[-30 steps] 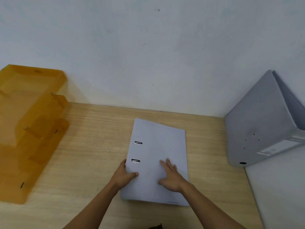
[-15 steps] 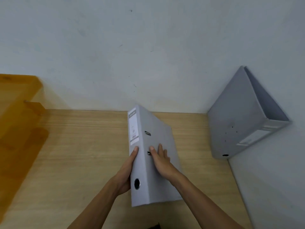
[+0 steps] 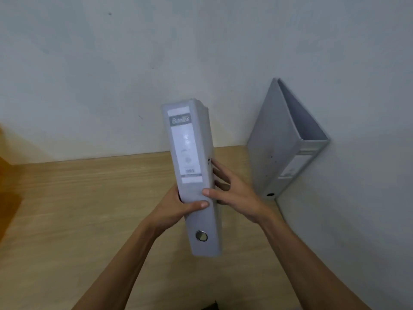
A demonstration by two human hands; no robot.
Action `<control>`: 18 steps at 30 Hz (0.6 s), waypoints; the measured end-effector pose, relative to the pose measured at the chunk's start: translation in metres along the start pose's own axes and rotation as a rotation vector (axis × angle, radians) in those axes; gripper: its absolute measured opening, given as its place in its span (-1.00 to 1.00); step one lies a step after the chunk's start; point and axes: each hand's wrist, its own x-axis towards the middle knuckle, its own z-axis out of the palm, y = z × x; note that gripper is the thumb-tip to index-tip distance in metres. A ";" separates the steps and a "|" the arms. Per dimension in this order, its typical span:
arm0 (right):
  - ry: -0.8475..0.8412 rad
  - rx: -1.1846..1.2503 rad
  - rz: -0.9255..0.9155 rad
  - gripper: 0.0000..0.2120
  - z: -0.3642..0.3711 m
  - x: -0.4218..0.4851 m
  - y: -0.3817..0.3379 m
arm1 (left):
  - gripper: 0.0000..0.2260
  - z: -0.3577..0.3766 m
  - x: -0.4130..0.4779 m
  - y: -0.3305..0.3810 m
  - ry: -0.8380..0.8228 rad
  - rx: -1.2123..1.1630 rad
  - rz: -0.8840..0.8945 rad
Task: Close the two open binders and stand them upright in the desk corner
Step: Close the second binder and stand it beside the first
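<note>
A closed grey binder [image 3: 190, 153] is held up above the wooden desk [image 3: 89, 209], its labelled spine facing me and its metal finger ring near the lower end. My left hand [image 3: 178, 206] grips the spine from the left, thumb across it. My right hand [image 3: 234, 193] holds the right cover, thumb on the spine. A second grey binder [image 3: 277, 142] stands in the desk corner at the right, leaning against the side wall, spine towards me.
The back wall [image 3: 134, 63] and the right side wall [image 3: 357, 198] meet behind the standing binder. An orange plastic tray [image 3: 4, 175] shows at the far left edge. Bare desk lies between the tray and my hands.
The binder lay flat and closed under both hands. It has been lifted, turned spine-up and raised higher, shifting right towards the corner. The view has panned right.
</note>
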 end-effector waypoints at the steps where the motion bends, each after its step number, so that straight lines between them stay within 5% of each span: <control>1: 0.009 -0.009 -0.015 -0.12 -0.009 -0.005 0.004 | -0.39 0.008 0.008 -0.003 -0.002 0.057 0.020; 4: 0.076 -0.057 -0.062 -0.11 -0.026 -0.022 0.027 | -0.22 0.036 0.028 -0.015 -0.035 0.201 0.052; 10: 0.304 -0.028 -0.017 -0.42 -0.059 -0.059 0.075 | 0.08 0.094 0.052 -0.028 -0.132 0.337 0.060; 18: 0.494 0.028 -0.009 -0.50 -0.084 -0.074 0.098 | 0.07 0.130 0.071 -0.035 -0.102 0.331 0.001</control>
